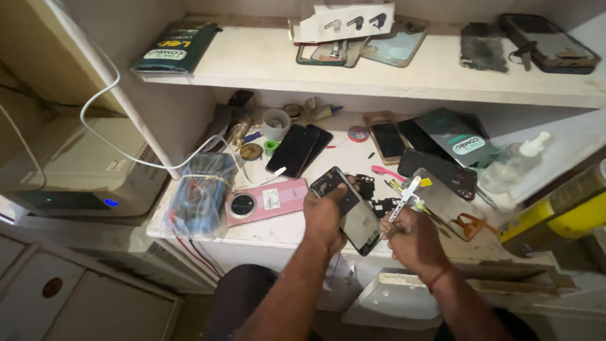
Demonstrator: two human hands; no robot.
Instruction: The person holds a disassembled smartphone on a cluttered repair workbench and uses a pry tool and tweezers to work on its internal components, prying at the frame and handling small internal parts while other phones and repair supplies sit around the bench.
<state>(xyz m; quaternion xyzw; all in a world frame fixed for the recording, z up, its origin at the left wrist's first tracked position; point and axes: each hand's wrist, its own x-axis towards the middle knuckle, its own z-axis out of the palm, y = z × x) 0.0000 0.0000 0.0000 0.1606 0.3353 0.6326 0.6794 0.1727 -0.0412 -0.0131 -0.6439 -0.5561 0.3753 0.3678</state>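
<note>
Above the bench edge, left hand [325, 215] fingers clamped around the opened phone [348, 208] — right hand [413, 240] fingers pinched on tweezers [404, 199].

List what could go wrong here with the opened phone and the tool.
The left hand holds the opened phone out past the bench edge; a slip could drop it. The tool in the right hand may scratch the exposed inside. Small black parts lying loose beside the hands could get knocked off.
</note>
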